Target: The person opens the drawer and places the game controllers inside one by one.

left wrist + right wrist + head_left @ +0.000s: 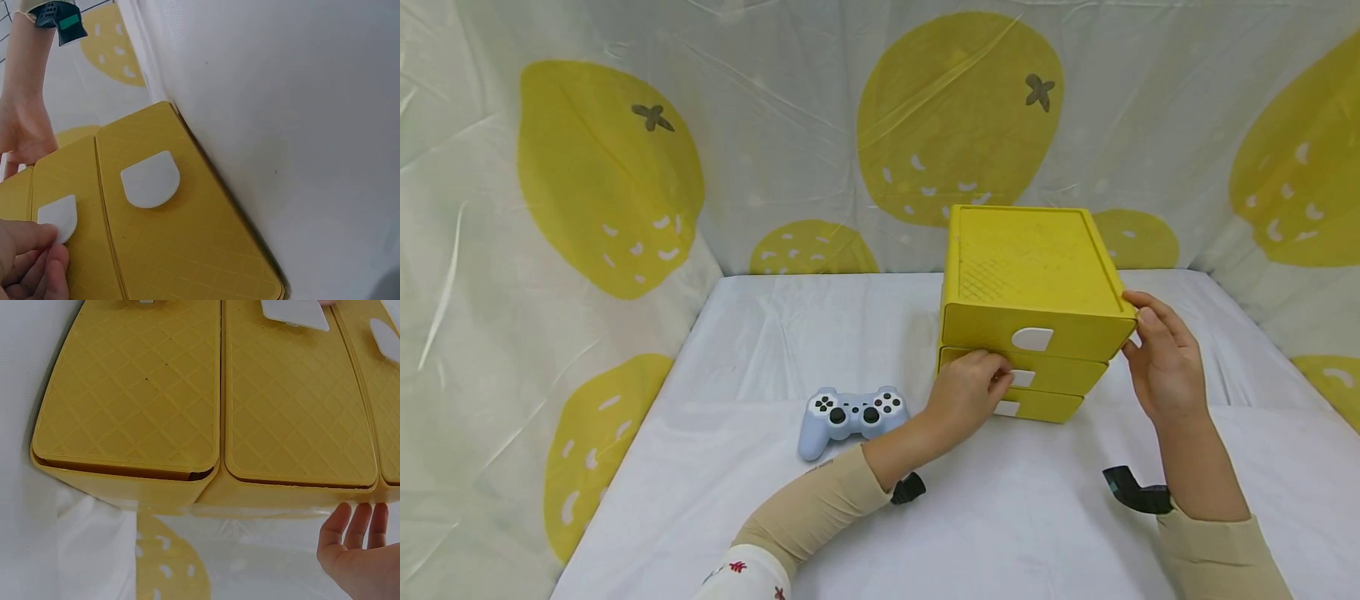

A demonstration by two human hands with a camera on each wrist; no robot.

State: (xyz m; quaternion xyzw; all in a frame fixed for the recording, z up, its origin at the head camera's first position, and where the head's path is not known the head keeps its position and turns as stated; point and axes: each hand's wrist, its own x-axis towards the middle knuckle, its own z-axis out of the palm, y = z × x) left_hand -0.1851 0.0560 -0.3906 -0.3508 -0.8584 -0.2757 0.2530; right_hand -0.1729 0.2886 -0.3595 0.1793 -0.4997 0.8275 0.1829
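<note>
A yellow three-drawer box stands on the table, its drawers stacked and each fitted with a white tab handle. My left hand is at the front of the box; in the left wrist view its thumb and fingers pinch the white handle of the middle drawer. My right hand is at the right side of the box, near the top front corner. In the right wrist view, the fingertips touch the side wall with fingers extended. The drawers' contents are hidden.
A light blue game controller lies on the white table, left of the box and close to my left forearm. Behind the table hangs a pale curtain with a yellow lemon print. Black wrist straps stick out from the sleeves.
</note>
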